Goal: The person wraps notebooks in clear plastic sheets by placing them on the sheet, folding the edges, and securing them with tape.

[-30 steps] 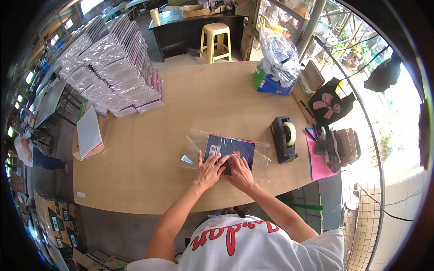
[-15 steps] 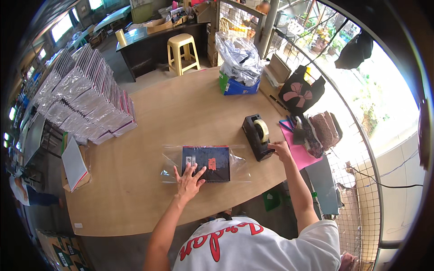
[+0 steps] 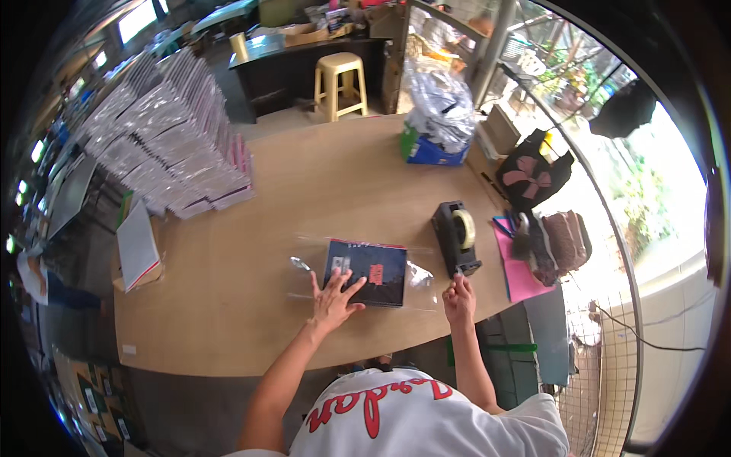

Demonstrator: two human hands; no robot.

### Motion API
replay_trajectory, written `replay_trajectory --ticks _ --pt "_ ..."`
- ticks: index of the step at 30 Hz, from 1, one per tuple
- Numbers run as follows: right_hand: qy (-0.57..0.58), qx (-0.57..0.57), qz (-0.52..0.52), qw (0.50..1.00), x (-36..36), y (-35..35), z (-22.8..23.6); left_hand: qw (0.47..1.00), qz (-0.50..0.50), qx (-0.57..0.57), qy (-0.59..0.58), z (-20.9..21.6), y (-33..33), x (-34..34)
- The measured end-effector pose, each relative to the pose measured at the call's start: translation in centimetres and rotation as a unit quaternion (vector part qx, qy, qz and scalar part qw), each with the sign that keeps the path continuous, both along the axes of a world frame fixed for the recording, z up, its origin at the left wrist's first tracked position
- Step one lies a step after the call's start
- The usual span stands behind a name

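Observation:
A dark notebook (image 3: 388,266) with an orange print lies on the table inside a clear plastic sleeve (image 3: 423,279), whose loose ends stick out at both sides. My left hand (image 3: 333,300) rests flat on its lower left part, fingers spread. To the right stands a black tape dispenser (image 3: 451,242) carrying a roll of tape (image 3: 464,228). Just off the dispenser's near end, my right hand (image 3: 459,303) is closed in a pinch, with a small pale bit of tape (image 3: 459,273) showing at the fingertips.
Tall stacks of plastic-wrapped notebooks (image 3: 171,137) stand at the far left of the table (image 3: 228,305). A box of crumpled plastic (image 3: 435,129) sits at the back. Pink paper (image 3: 521,270), pens, a pouch (image 3: 565,240) and a black bag (image 3: 533,171) line the right edge.
My right hand has drawn from the dispenser's side toward me, and is now pinched before its near end. The left hand remains spread on the notebook. The whole view has shifted somewhat.

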State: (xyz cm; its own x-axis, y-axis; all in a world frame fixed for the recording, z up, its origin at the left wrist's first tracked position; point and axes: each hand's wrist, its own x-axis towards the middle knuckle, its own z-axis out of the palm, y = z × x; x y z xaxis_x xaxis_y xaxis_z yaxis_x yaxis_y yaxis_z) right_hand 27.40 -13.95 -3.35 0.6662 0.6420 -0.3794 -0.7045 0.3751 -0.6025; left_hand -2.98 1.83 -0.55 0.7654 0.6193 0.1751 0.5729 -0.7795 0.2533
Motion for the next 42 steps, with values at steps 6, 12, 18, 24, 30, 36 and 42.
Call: replay_trajectory --ticks 6,12,18,24,30,36,42 --pt "-0.418 -0.119 0.248 0.866 -9.8 11.1 2.3 0.999 -0.016 -0.021 0.032 0.8 0.0 0.3" --pt "-0.633 -0.241 0.278 0.681 -11.0 12.4 1.1 0.987 0.033 -0.137 -0.083 0.6 0.9 -0.5" --pt "-0.703 -0.378 0.369 0.477 -10.1 12.6 3.1 0.993 0.101 -0.041 0.036 2.7 1.9 0.4" --pt "-0.702 -0.314 0.429 0.474 -5.1 14.0 6.5 0.891 0.433 -0.060 -0.120 0.6 -0.2 -9.8" --pt "-0.792 -0.252 0.449 0.328 -6.9 24.5 2.1 0.338 0.363 -0.726 -0.476 -4.9 -2.4 0.3" --pt "-0.671 -0.138 0.351 0.638 -7.3 18.8 7.3 0.595 0.232 -0.501 -0.584 0.7 -3.2 1.9" --pt "-0.588 0.018 0.251 0.769 -7.4 11.2 5.8 0.849 0.114 -0.191 -0.479 3.7 -3.0 1.6"
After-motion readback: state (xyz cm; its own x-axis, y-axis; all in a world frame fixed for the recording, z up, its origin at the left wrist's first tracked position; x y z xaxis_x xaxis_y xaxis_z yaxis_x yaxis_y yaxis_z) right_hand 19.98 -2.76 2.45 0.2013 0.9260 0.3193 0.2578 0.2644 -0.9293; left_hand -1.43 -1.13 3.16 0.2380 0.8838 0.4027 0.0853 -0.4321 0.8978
